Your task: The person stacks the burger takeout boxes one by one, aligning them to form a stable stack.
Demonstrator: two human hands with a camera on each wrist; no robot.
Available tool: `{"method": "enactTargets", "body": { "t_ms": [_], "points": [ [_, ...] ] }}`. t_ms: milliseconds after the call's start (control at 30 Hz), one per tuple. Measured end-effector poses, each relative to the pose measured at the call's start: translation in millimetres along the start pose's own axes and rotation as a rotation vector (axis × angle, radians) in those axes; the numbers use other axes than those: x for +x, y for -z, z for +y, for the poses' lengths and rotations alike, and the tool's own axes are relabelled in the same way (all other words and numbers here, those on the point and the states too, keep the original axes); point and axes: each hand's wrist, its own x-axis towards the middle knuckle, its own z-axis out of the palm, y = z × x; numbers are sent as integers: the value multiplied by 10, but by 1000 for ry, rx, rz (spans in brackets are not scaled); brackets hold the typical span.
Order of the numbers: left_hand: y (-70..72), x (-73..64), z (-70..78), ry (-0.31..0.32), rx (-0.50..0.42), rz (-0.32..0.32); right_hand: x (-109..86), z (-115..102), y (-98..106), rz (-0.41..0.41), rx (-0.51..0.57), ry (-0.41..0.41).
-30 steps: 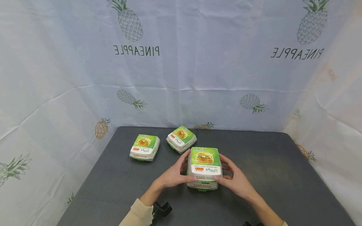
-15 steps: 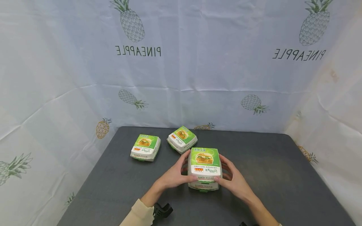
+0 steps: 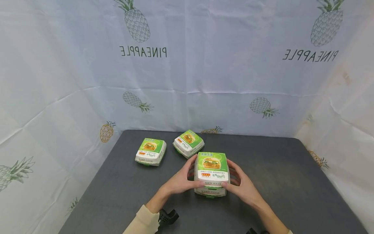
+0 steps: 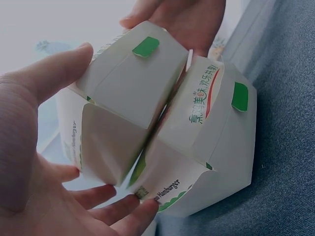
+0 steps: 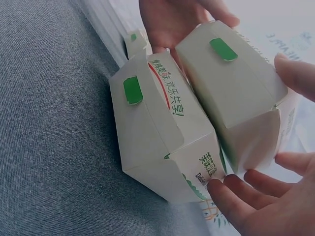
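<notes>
Two white-and-green hamburger boxes stand stacked in the middle of the table. My left hand and right hand hold the upper hamburger box from either side, thumbs on its front and fingers along its sides. Beneath it, the lower hamburger box rests on the table, mostly covered. Both wrist views show a narrow wedge-shaped gap between the upper box and the lower box. Fingertips of each hand also reach the lower box's side edge.
Behind and left of the stack lie two more hamburger boxes, one at the left and one turned askew nearer the middle. The dark grey table ends at a pineapple-print curtain.
</notes>
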Motion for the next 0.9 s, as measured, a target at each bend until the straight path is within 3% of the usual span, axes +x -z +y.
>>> {"method": "enactTargets", "body": {
  "t_ms": [900],
  "points": [
    [82, -60, 101, 3, 41, -4, -8, -9, 9, -6, -9, -3]
  ]
}}
